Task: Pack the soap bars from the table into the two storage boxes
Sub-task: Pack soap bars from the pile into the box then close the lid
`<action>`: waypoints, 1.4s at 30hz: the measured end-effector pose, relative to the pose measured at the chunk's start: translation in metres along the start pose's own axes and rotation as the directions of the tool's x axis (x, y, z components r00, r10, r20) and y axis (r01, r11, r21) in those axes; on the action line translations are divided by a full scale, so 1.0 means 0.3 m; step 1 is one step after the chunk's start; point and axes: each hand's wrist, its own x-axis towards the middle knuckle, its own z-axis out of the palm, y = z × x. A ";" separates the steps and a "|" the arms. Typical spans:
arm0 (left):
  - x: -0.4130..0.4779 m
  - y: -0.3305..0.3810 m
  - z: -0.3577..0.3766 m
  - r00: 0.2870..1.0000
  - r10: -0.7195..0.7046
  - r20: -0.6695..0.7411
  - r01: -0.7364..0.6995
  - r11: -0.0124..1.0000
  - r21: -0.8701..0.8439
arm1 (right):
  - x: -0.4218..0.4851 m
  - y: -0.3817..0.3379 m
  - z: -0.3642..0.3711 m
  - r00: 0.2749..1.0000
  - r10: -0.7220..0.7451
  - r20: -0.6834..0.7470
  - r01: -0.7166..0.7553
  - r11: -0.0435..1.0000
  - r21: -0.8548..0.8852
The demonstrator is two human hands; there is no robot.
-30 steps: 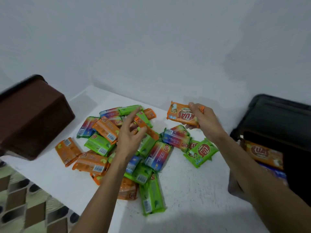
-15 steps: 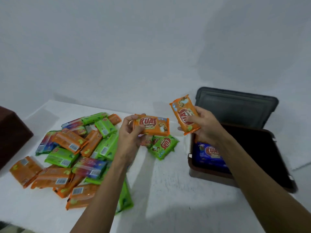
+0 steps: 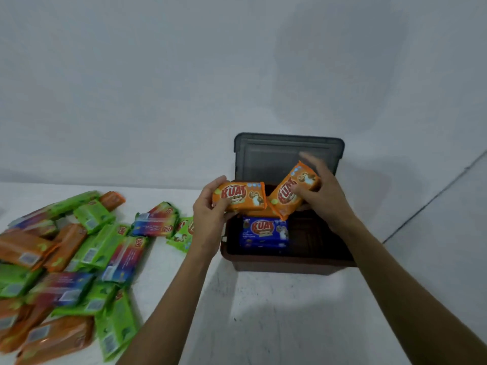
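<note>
The left hand [image 3: 210, 212] grips a level orange-wrapped soap bar [image 3: 241, 200], the right hand [image 3: 324, 196] a tilted orange-wrapped soap bar [image 3: 290, 193], both above the open brown plastic storage box [image 3: 284, 267] holding a blue-wrapped soap bar [image 3: 263, 231]; more wrapped bars [image 3: 79, 259] lie heaped on the white table [image 3: 263, 312]

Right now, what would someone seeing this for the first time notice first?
The eye lands mid-frame, where the left hand grips a level orange bar and the right hand a tilted orange bar above the open brown storage box. A blue bar lies inside it. To the left, a jumbled pile of bars, green, orange and multicoloured, sprawls on the white table.
</note>
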 end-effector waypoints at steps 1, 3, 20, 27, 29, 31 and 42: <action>0.000 -0.009 0.017 1.000 0.014 0.001 -0.014 0.999 0.035 | -0.004 0.017 -0.019 1.000 -0.005 -0.023 0.004 0.999 -0.036; 0.002 -0.025 0.042 0.999 0.045 0.019 -0.047 0.994 0.098 | -0.011 0.057 -0.051 0.994 0.032 -0.104 -0.037 0.998 -0.047; 0.018 -0.082 0.029 0.996 0.078 0.035 -0.084 0.969 0.234 | 0.038 0.330 -0.033 0.775 0.624 -0.100 -0.604 0.779 0.169; 0.016 -0.084 0.032 0.996 0.077 0.034 -0.083 0.972 0.221 | 0.003 0.331 -0.025 0.876 0.465 -0.129 -0.469 0.755 -0.458; 0.018 -0.087 0.031 0.997 0.068 0.034 -0.074 0.973 0.217 | 0.002 0.323 -0.026 0.882 0.453 -0.130 -0.453 0.737 -0.501; 0.019 -0.086 0.032 0.998 0.060 0.033 -0.065 0.976 0.207 | -0.002 0.312 -0.021 0.884 0.453 -0.117 -0.440 0.721 -0.534; 0.019 -0.086 0.032 0.997 0.067 0.031 -0.073 0.971 0.227 | -0.017 0.198 -0.023 0.838 0.541 -0.079 -0.542 0.803 -0.250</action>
